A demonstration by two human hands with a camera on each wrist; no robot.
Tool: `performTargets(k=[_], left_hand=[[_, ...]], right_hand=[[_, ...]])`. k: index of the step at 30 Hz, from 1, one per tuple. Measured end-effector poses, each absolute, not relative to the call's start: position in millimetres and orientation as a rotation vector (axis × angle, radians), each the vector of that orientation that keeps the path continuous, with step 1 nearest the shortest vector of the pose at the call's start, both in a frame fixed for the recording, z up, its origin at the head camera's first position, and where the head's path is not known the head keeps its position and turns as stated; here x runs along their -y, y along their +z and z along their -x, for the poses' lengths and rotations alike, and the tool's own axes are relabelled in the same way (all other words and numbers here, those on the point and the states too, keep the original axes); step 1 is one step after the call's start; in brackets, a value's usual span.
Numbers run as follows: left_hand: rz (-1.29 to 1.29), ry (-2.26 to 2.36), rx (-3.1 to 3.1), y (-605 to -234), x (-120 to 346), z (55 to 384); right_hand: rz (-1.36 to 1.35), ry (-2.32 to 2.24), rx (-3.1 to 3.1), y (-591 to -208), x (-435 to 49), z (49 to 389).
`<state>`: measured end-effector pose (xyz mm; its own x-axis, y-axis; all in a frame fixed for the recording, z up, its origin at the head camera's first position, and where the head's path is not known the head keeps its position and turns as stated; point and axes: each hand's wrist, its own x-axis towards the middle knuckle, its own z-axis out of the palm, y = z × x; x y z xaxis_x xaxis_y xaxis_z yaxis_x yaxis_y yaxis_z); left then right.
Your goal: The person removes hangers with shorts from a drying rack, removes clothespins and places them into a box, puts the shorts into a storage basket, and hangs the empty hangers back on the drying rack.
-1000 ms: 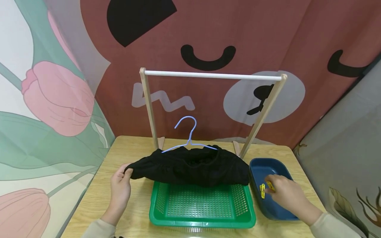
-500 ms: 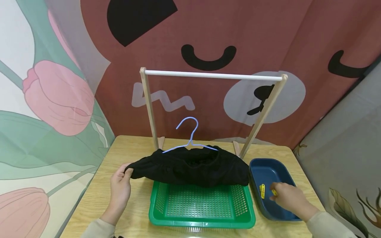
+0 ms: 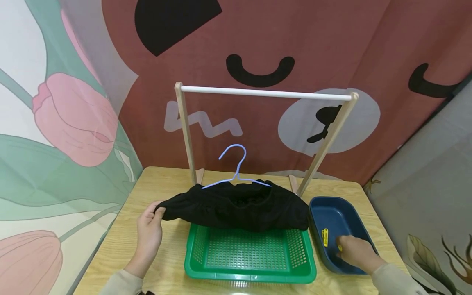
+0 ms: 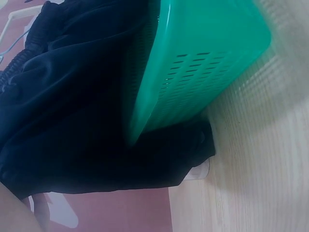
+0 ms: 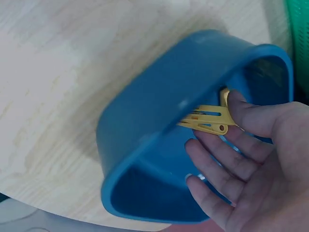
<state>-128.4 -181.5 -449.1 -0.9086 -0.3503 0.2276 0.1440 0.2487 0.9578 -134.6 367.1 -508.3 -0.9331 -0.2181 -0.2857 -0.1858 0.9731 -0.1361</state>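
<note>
A black garment (image 3: 254, 209) lies stretched across the back of the green basket (image 3: 250, 276), with a pale blue clothes hanger (image 3: 237, 168) rising from its upper edge. My left hand (image 3: 150, 227) pinches the garment's left end between thumb and fingers. In the left wrist view the black cloth (image 4: 72, 116) drapes beside the basket wall. My right hand (image 3: 355, 252) reaches into the dark blue basin (image 3: 341, 200). Its thumb and index finger pinch a yellow clothespin (image 5: 210, 118), the other fingers loosely spread. Another yellow clothespin (image 3: 325, 237) lies on the basin's left side.
Behind the garment stands a rack with a white rod (image 3: 265, 93) and wooden legs (image 3: 326, 143). All of it sits on a light wood table (image 3: 167, 184). Printed curtains (image 3: 206, 49) hang close behind and at both sides.
My right hand has moved down and slightly right within the basin, keeping its yellow clothespin. My left hand, the garment and the hanger stay almost the same.
</note>
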Motion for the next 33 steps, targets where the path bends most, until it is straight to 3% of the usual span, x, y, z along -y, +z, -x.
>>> performTargets(k=[16, 33], left_hand=[[-0.164, -1.693, 2.097, -449, 181, 129], [-0.167, -1.685, 2.097, -450, 180, 129]], right_hand=[[0.188, -0.136, -2.750, -521, -371, 129], [0.084, -0.237, -2.765, -491, -382, 146]])
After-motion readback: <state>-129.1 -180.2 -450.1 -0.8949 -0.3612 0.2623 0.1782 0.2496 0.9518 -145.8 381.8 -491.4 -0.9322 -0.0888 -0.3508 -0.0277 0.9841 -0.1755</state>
